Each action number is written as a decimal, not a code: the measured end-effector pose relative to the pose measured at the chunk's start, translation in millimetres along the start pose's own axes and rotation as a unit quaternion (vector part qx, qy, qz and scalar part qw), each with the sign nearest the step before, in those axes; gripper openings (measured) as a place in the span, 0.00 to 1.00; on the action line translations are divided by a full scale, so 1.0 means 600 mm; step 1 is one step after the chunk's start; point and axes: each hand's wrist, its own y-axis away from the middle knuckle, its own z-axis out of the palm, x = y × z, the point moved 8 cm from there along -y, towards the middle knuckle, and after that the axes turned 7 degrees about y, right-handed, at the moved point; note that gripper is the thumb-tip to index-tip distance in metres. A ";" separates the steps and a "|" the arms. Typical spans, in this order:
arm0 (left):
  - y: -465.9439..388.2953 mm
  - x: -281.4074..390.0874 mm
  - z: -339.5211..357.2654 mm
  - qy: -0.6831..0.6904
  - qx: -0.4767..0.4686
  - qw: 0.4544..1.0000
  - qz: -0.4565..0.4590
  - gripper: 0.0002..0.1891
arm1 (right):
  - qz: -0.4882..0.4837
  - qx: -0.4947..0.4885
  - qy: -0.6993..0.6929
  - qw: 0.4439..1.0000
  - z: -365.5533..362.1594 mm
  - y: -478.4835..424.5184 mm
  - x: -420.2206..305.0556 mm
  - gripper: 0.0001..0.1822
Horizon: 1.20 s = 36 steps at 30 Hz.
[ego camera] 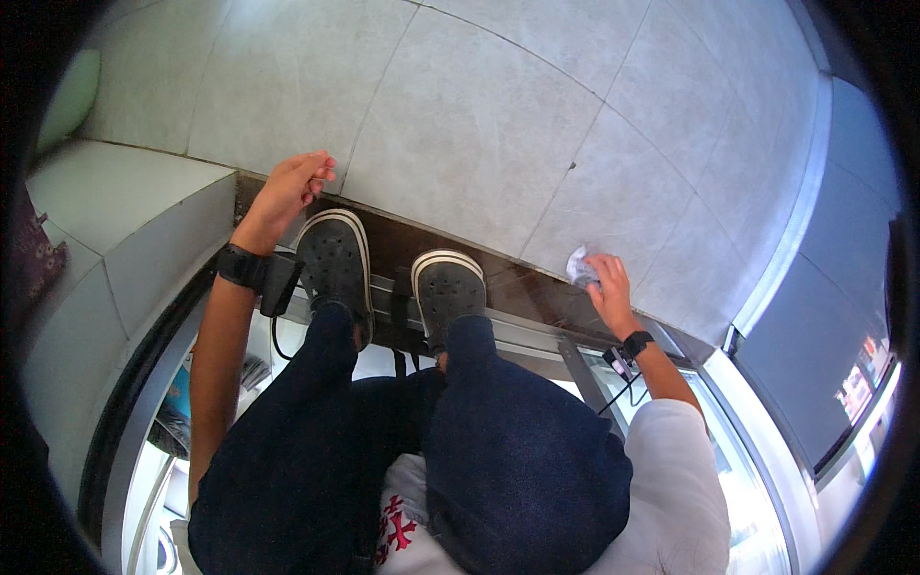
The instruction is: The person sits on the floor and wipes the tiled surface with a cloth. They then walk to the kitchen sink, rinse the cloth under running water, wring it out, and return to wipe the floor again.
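Observation:
My right hand (609, 296) pinches a crumpled white wad (581, 267), either tissue or cloth, against the light tile floor (474, 122). This spot lies just past the edge of a brown stone threshold (507, 279). On the other side, my left hand (291, 188) hovers near the corner of a tiled ledge, its fingers loosely curled and nothing seen in them. Between my hands, my feet stand on the sill in black clogs; the left clog (334, 251) is close to my left hand, the right clog (449, 287) nearer the middle.
A white tiled ledge (136, 187) rises at the left. Metal door framing (586, 381) with glass runs behind my right arm. A white-edged dark panel (826, 287) stands at far right. Wrist-worn devices with cables sit on both arms, the left one (279, 284) bulky.

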 end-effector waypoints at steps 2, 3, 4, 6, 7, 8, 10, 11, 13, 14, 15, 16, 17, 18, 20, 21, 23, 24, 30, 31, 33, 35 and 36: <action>0.000 0.004 -0.008 -0.008 0.010 1.000 0.010 0.12 | -0.049 -0.103 0.003 0.994 0.017 0.023 -0.017 0.25; -0.002 0.008 -0.008 -0.010 0.014 1.000 0.017 0.12 | -0.073 -0.153 0.008 0.986 0.018 0.033 -0.028 0.26; -0.001 0.010 -0.010 -0.010 0.024 1.000 0.017 0.12 | -0.076 -0.189 0.048 0.978 0.019 0.042 -0.037 0.27; 0.002 0.012 -0.017 -0.008 0.046 0.999 0.016 0.13 | -0.075 -0.165 0.025 0.983 0.010 0.035 -0.044 0.27; 0.001 0.011 -0.017 -0.005 0.036 0.999 0.022 0.13 | -0.075 -0.154 0.013 0.985 0.006 0.030 -0.050 0.27; -0.002 0.008 -0.018 -0.003 0.027 0.999 0.029 0.12 | -0.060 -0.161 0.007 0.985 0.007 0.021 -0.049 0.27; -0.007 0.012 -0.026 -0.015 0.026 0.999 0.041 0.12 | -0.064 -0.156 -0.009 0.986 0.007 0.004 -0.057 0.26; -0.008 0.012 -0.021 -0.029 0.031 0.998 0.043 0.12 | -0.068 -0.151 -0.016 0.986 0.004 -0.005 -0.066 0.26; -0.010 0.015 -0.021 -0.018 0.010 0.998 0.062 0.13 | -0.064 -0.098 0.010 0.993 -0.016 -0.020 -0.072 0.28; -0.018 0.016 -0.025 0.002 0.009 0.998 0.064 0.13 | -0.054 -0.034 0.013 0.998 -0.035 -0.028 -0.067 0.28; -0.018 0.025 -0.017 -0.021 0.025 0.999 0.038 0.12 | -0.022 0.027 0.006 0.999 -0.056 -0.037 -0.061 0.28; -0.025 0.028 -0.022 -0.022 0.033 0.999 0.028 0.12 | -0.002 0.090 0.005 0.996 -0.079 -0.053 -0.063 0.28; -0.032 0.027 -0.026 0.004 0.016 0.998 0.054 0.13 | 0.016 0.153 0.002 0.988 -0.104 -0.071 -0.063 0.28; -0.039 0.029 -0.033 -0.010 0.003 0.999 0.054 0.14 | 0.021 0.193 0.009 0.981 -0.129 -0.093 -0.070 0.28; -0.036 0.032 -0.054 0.055 0.034 0.997 0.035 0.16 | 0.033 0.277 0.015 0.960 -0.184 -0.120 -0.100 0.27; -0.026 0.039 -0.062 0.057 0.038 0.997 0.026 0.15 | 0.024 0.304 0.028 0.952 -0.216 -0.125 -0.116 0.27; -0.009 0.052 -0.106 0.074 0.056 0.994 0.057 0.08 | 0.009 0.358 0.047 0.932 -0.286 -0.134 -0.157 0.27; 0.009 0.077 -0.085 0.098 0.085 0.989 0.066 0.06 | 0.034 0.380 0.048 0.923 -0.339 -0.114 -0.169 0.26; 0.098 0.104 -0.135 0.308 0.046 0.949 0.046 0.05 | 0.170 0.476 -0.051 0.861 -0.590 -0.015 -0.297 0.24; 0.111 0.087 -0.179 0.381 0.030 0.923 0.036 0.06 | 0.202 0.489 -0.091 0.844 -0.611 -0.005 -0.322 0.23; 0.203 0.069 -0.294 0.448 -0.056 0.892 0.015 0.10 | 0.229 0.483 -0.177 0.827 -0.658 0.008 -0.388 0.22; 0.213 0.104 -0.143 0.288 -0.050 0.954 -0.067 0.14 | 0.272 0.474 -0.105 0.831 -0.751 0.088 -0.425 0.22; 0.255 0.131 -0.138 0.291 -0.012 0.955 -0.052 0.15 | 0.281 0.480 -0.128 0.821 -0.787 0.116 -0.448 0.21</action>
